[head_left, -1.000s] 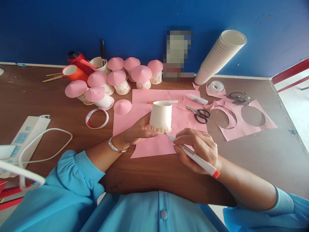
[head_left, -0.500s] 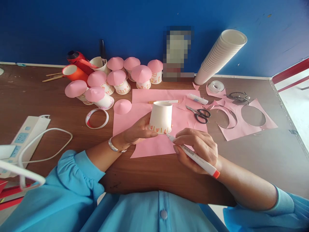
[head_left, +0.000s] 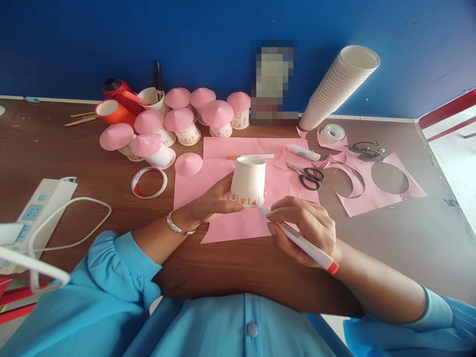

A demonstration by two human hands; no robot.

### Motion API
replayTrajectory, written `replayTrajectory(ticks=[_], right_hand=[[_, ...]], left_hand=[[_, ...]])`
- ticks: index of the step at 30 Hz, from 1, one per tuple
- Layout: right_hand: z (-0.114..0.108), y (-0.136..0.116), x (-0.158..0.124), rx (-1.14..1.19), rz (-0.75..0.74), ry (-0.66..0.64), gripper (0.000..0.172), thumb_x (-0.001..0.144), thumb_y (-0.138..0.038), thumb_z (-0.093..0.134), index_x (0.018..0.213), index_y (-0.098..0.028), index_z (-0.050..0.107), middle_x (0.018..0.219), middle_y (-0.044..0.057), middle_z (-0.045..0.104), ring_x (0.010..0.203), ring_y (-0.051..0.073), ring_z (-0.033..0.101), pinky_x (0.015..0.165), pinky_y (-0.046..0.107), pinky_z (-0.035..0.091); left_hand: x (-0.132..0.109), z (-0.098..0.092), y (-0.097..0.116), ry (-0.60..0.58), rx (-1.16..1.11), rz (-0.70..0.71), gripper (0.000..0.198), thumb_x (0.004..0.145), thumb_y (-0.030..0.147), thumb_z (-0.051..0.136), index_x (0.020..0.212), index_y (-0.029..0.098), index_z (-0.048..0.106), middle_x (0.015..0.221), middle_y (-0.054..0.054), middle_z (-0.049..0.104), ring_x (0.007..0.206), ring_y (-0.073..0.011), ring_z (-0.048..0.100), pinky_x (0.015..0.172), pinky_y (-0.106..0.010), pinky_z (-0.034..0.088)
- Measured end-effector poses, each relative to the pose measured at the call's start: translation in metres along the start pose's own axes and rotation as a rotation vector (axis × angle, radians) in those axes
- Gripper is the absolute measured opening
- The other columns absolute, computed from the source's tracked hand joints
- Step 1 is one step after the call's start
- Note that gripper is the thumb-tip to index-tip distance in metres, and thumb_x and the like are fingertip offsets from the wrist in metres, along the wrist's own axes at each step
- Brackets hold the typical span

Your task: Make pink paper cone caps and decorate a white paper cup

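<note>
My left hand is wrapped round a white paper cup, which is upside down with its rim at the bottom. Small red hearts and yellow strokes run along that rim. In my right hand is a white marker with an orange-red end, and its tip touches or nearly touches the cup near the rim. Beneath the cup lie sheets of pink paper. A second marker rests just behind the cup. A loose pink paper cone sits to the left.
Several decorated cups with pink cone roofs stand at the back left. Scissors, a glue stick and cut paper scraps lie right. A tall cup stack leans on the wall. Left are a tape roll and power strip.
The heart by the marker tip looks fuller and redder. The cup has turned or shifted very slightly in my left hand; the rest stays in place.
</note>
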State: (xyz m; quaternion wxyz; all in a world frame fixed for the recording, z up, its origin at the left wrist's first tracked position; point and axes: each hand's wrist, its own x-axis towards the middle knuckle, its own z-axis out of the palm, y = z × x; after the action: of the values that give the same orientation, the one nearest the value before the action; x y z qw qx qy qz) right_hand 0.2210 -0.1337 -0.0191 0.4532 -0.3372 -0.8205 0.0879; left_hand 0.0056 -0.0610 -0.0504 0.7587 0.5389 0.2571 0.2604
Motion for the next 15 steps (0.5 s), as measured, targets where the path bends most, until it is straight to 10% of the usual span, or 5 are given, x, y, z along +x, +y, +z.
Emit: replayTrajectory(ticks=[15], right_hand=[[0.0013, -0.0004, -0.0001, -0.009, -0.006, -0.007, 0.014, 0.09, -0.008, 0.059, 0.097, -0.02, 0.059, 0.073, 0.002, 0.066, 0.063, 0.016, 0.067, 0.055, 0.027, 0.057]], left_hand=[[-0.0004, 0.0018, 0.0049, -0.003, 0.05, 0.021, 0.059, 0.083, 0.035, 0.08, 0.136, 0.017, 0.062, 0.125, -0.017, 0.074, 0.117, -0.0356, 0.069, 0.099, -0.048, 0.053]])
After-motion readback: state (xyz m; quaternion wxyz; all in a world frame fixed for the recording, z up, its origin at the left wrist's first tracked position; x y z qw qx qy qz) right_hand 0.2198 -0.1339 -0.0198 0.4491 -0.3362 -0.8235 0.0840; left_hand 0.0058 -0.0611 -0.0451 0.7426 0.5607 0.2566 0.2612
